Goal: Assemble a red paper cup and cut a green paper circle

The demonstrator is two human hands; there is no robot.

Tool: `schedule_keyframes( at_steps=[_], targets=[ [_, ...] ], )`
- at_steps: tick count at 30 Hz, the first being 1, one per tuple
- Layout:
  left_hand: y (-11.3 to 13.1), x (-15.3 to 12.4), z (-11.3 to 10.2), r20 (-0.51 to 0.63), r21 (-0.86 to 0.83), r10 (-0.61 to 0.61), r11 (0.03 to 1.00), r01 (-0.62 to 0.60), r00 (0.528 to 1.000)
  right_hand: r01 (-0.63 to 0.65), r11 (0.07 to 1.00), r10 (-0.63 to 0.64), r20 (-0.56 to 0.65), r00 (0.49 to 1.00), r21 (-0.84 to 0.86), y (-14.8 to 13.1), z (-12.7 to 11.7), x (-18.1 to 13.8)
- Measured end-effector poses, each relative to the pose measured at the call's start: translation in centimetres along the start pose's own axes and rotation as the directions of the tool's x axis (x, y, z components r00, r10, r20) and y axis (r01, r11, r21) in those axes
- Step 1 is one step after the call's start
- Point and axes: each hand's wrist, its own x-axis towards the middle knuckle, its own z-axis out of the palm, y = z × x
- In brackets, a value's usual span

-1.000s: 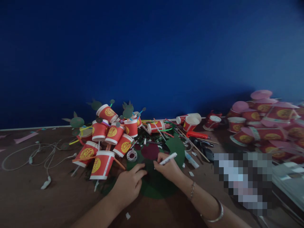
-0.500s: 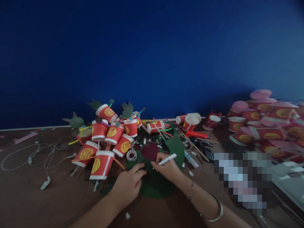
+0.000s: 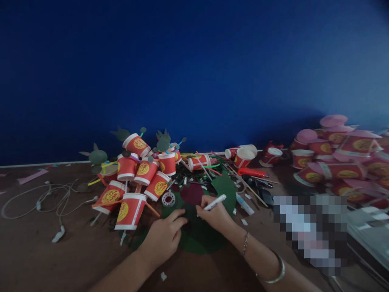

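Note:
My right hand (image 3: 215, 217) is closed around a white marker pen (image 3: 214, 202), its tip down on a dark green paper sheet (image 3: 199, 239) that lies on the brown table. My left hand (image 3: 164, 237) rests on the left part of that sheet with its fingers lying flat and pointing right, just short of the pen tip. A dark red paper piece (image 3: 192, 194) lies just beyond my hands. A small tape roll (image 3: 168, 199) sits to the left of it.
A heap of red paper cups (image 3: 142, 174) with sticks and green cut-outs lies behind my left hand. More red cups with pink lids (image 3: 337, 158) pile up at the right. White earphone cables (image 3: 51, 198) trail at the left. Sticks, a red-handled tool (image 3: 252, 172) and scraps lie behind.
The right hand with the pen has shifted slightly over the green sheet; the left hand has stayed where it was.

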Motion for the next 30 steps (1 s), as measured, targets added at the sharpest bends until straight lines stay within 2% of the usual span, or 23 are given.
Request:
schedule_keyframes(
  at_steps=[4,10,23,26,30],
  targets=[
    [0.03,0.01,-0.04,0.015,-0.001,-0.006,1.000,0.006,1.000,-0.035,0.999,0.035,0.012,0.999,0.033,0.07,-0.03,0.03],
    [0.13,0.08,-0.12,0.016,-0.001,-0.013,1.000,0.013,1.000,0.050,0.998,-0.049,0.016,0.999,-0.030,-0.14,-0.09,-0.09],
    [0.19,0.13,-0.27,0.020,-0.002,-0.009,1.000,0.009,1.000,0.013,0.999,-0.013,0.007,1.000,-0.031,-0.55,-0.13,-0.13],
    [0.13,0.12,-0.21,0.019,-0.001,-0.011,1.000,0.011,1.000,-0.008,0.999,0.008,0.012,1.000,0.036,-0.52,-0.14,0.00],
    [0.00,0.04,-0.04,0.006,0.005,-0.011,1.000,0.011,1.000,-0.124,0.959,0.134,-0.022,0.991,0.256,-0.48,-0.63,0.46]
  ],
)
